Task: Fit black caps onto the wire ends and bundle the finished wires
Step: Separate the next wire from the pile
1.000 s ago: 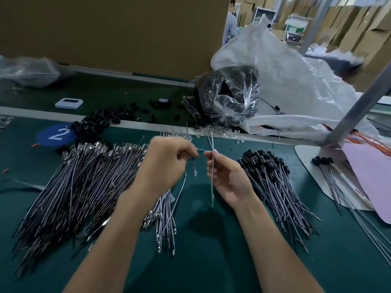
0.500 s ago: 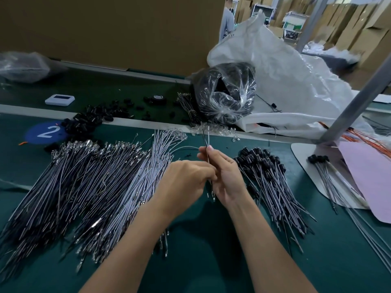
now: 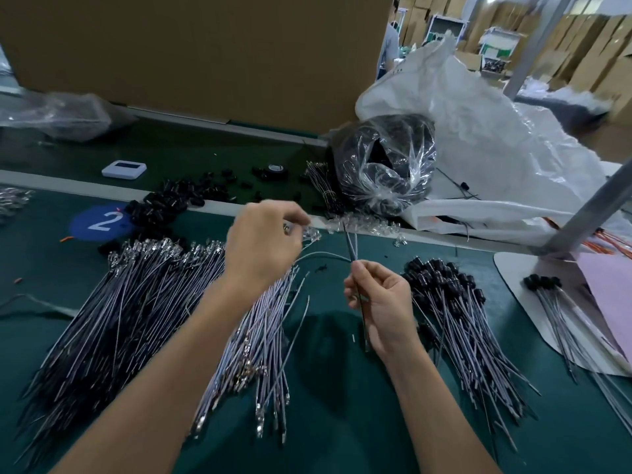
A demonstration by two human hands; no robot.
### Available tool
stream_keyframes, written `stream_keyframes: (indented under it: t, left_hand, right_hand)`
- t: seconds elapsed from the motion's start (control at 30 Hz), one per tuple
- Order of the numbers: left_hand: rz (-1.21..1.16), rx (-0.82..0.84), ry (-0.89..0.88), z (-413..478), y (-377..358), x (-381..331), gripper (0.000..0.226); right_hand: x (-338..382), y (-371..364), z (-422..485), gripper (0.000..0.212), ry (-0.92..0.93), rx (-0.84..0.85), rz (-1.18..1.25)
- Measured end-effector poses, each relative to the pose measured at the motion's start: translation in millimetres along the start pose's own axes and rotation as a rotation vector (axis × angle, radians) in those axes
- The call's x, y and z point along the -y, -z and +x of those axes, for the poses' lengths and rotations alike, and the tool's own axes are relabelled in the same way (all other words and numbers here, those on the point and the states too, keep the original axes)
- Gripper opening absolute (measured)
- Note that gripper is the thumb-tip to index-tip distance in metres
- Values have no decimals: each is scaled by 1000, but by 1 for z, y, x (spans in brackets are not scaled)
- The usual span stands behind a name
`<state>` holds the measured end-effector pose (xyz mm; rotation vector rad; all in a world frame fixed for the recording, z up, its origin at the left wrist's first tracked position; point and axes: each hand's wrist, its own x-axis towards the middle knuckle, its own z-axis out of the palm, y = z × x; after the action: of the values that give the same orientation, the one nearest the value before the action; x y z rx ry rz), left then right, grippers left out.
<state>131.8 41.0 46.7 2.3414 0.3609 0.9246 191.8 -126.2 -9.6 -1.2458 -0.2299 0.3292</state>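
My right hand (image 3: 379, 299) pinches a few thin grey wires (image 3: 352, 246) that stand upright between thumb and fingers. My left hand (image 3: 265, 242) is raised over the far end of the big pile of uncapped wires (image 3: 143, 302), its fingers curled at the metal terminals; one wire curves from it toward my right hand. Loose black caps (image 3: 164, 206) lie in a heap at the far left. Wires fitted with black caps (image 3: 455, 302) lie fanned out to the right of my right hand.
A clear bag of black parts (image 3: 386, 165) and a large white sack (image 3: 496, 138) stand behind. A white board (image 3: 516, 289) at right carries more capped wires (image 3: 547, 292) and a pink sheet (image 3: 608, 289). A metal post (image 3: 595, 203) slants at right. A blue disc marked 2 (image 3: 99, 222) lies far left.
My hands were together at the centre half a second ago. My left hand has since moved up and left to the terminal ends of the pile; my right hand stays, holding its wires.
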Motion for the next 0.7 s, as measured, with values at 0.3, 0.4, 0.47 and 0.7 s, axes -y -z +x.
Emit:
stream_keyframes:
  t: [0.3, 0.4, 0.47, 0.7]
  left_hand:
    - [190, 267, 345, 81, -44, 101, 46]
    - [170, 175, 261, 96, -63, 115, 43]
    - [317, 229, 200, 107, -72, 120, 49]
    - [451, 443, 227, 137, -78, 126, 36]
  right_hand:
    - [-15, -12, -9, 19, 316, 5, -733]
    - [-14, -13, -8, 22, 325, 12, -754]
    - [-14, -13, -8, 22, 333, 19, -784]
    - [-13, -11, -9, 23, 334, 19, -778]
